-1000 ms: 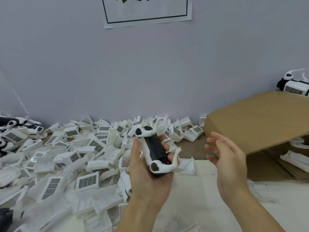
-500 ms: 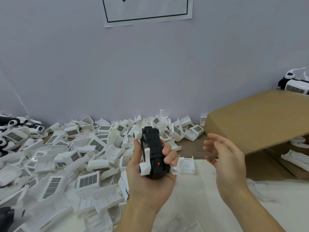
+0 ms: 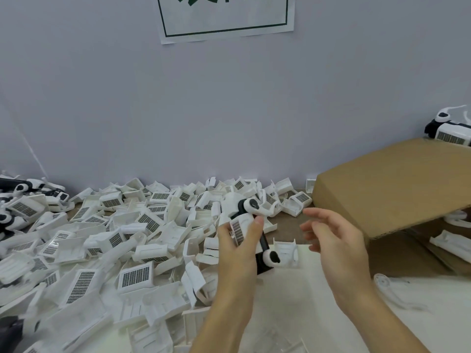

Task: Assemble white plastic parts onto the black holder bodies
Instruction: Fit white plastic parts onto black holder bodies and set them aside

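While L hand grips holder, R hand loose, empty.

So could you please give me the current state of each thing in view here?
left hand: grips the holder, thumb on its white part
holder: held tilted above the table, white parts fitted
right hand: open, empty, beside the holder
white parts pile: loose, heaped on the table
cardboard box: flap raised
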A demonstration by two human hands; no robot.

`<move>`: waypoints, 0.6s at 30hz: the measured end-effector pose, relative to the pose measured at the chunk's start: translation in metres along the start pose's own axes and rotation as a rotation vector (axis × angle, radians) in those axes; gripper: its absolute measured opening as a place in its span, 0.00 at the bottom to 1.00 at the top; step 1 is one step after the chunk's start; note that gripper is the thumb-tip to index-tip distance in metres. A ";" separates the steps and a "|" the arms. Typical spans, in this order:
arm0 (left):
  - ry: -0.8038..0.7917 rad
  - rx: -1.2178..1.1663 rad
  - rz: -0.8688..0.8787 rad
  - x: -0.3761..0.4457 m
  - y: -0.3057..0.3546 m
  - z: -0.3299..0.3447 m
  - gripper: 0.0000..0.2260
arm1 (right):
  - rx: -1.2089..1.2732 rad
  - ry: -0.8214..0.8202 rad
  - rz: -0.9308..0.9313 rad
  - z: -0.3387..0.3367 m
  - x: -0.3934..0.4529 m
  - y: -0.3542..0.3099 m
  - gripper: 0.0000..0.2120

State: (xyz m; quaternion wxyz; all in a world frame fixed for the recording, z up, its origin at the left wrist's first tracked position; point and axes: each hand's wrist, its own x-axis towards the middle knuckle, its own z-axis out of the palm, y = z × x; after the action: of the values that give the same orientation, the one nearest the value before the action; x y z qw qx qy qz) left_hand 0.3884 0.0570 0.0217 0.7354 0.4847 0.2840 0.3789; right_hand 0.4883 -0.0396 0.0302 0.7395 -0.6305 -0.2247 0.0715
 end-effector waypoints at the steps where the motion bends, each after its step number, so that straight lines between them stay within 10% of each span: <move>1: -0.005 -0.008 -0.022 0.000 -0.002 0.000 0.18 | -0.039 -0.040 -0.028 0.001 -0.001 0.000 0.15; 10: 0.182 -0.008 0.036 0.002 -0.004 0.001 0.15 | -0.527 -0.333 -0.369 0.009 -0.014 0.003 0.12; 18: 0.149 0.193 0.126 -0.004 -0.002 0.003 0.16 | -0.833 -0.399 -0.320 0.017 -0.026 -0.002 0.23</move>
State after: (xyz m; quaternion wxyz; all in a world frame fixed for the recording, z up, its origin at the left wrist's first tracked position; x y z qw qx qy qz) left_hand 0.3892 0.0518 0.0212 0.6367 0.5407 0.3421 0.4304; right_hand 0.4579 -0.0343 0.0278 0.3686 -0.8043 -0.4657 -0.0193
